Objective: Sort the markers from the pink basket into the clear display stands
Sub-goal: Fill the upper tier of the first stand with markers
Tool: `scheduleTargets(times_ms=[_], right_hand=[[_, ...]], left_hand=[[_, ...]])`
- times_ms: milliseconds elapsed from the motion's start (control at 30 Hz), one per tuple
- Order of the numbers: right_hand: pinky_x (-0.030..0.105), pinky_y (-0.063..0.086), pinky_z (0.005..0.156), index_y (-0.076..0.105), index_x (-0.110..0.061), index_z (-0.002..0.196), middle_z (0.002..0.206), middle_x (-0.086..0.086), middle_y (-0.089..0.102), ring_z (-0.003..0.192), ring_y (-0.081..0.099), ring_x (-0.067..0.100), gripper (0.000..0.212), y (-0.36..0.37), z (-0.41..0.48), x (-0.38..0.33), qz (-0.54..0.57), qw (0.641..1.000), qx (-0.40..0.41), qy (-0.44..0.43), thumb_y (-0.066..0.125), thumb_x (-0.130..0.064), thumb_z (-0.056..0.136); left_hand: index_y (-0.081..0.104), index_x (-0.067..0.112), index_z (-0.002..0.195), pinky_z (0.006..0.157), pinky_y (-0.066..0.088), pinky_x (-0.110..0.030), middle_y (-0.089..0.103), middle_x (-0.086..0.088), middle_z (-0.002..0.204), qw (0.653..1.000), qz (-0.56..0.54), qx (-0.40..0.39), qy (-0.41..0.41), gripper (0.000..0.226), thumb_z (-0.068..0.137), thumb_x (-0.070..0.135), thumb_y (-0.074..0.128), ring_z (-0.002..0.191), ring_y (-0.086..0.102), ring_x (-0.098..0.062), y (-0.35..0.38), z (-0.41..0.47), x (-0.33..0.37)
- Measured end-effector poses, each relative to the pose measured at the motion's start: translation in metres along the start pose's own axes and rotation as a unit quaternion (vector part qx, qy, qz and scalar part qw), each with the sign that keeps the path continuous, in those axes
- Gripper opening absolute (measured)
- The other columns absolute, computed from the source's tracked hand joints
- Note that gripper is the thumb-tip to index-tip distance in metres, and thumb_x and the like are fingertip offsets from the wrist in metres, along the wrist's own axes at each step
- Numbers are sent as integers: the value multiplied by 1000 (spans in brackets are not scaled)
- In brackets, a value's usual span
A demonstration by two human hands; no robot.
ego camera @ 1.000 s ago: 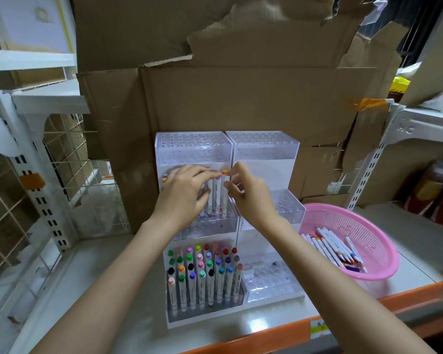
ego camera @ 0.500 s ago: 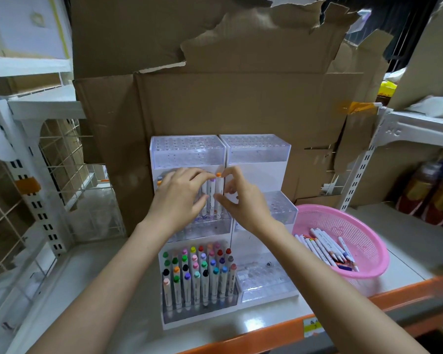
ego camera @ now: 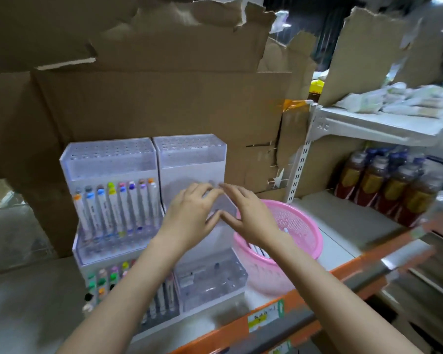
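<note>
Standing behind everything, torn brown cardboard [ego camera: 164, 111] backs the shelf [ego camera: 23, 302], whose front edge is orange; on that shelf two clear tiered display stands sit side by side, touching, the left display stand [ego camera: 108, 159] against the right display stand [ego camera: 189, 152]; just right of them rests the pink basket [ego camera: 304, 233], round and perforated, close to the shelf's front edge; further right, on a neighbouring shelf, a row of brown bottles [ego camera: 384, 190] stands upright, blurred. Both arms reach forward over the stands; the left hand [ego camera: 189, 221] and right hand [ego camera: 251, 218] hover together over the right stand's middle tier, fingertips and thumbs nearly meeting; each grip is apart, fingers almost straight, nothing held in either. Upright markers [ego camera: 118, 208] with coloured caps fill the left stand's middle tier in a row; more markers stand in its lower tier [ego camera: 105, 279], partly hidden by the left forearm; a few white-barrelled loose markers [ego camera: 258, 250] lie in the basket, mostly hidden behind the right wrist.
</note>
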State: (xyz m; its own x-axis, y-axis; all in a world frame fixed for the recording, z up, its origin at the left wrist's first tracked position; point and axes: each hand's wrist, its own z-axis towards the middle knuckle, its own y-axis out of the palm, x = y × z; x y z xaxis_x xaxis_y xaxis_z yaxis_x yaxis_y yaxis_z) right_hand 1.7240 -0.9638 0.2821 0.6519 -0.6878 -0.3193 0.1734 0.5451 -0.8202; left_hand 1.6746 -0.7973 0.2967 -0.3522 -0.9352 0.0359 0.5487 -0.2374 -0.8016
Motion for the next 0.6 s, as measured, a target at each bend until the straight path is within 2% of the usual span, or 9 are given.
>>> scheduleTargets(times_ms=[100,233,300,367,500,600], right_hand=[[40,43,99,37,-25,143,142,-5,46,127,45,17,61,-15,-17,35,-9,999,-10,39,57,-44,89],[29,37,103,38,-23,144,144,-6,44,130,41,13,60,-33,-39,85,-23,996,-31,78,57,-42,90],[29,38,103,39,-24,143,142,-6,46,129,42,13,58,-37,-49,110,-26,995,-38,94,57,-42,90],[34,41,101,39,-27,142,142,-8,46,129,44,13,56,-35,-57,134,-30,992,-50,110,54,-45,91],[39,41,103,34,-26,144,147,-5,41,133,39,17,57,-21,-68,175,-45,978,-135,155,50,-47,93],[39,44,98,36,-26,142,143,0,45,128,45,23,53,-6,-68,193,-71,964,-202,159,50,-42,94]], left_hand=[[61,16,116,76,50,-39,62,-5,107,999,-32,-27,16,40,80,33,67,97,59,-28,25,18,26],[63,9,112,71,54,-41,62,-10,103,996,-54,-45,60,42,76,30,66,90,60,-32,60,46,65],[63,9,113,73,54,-42,62,-9,105,994,-65,-59,65,42,77,28,69,94,59,-31,80,57,82],[60,12,118,78,51,-40,60,-6,111,992,-74,-83,57,41,81,29,67,101,56,-28,101,62,97],[49,18,130,92,43,-38,51,-4,125,979,-55,-194,-20,46,90,37,55,116,46,-25,145,63,109],[46,20,133,94,43,-37,51,-5,126,951,-65,-284,-108,47,90,37,54,117,45,-24,173,58,109]])
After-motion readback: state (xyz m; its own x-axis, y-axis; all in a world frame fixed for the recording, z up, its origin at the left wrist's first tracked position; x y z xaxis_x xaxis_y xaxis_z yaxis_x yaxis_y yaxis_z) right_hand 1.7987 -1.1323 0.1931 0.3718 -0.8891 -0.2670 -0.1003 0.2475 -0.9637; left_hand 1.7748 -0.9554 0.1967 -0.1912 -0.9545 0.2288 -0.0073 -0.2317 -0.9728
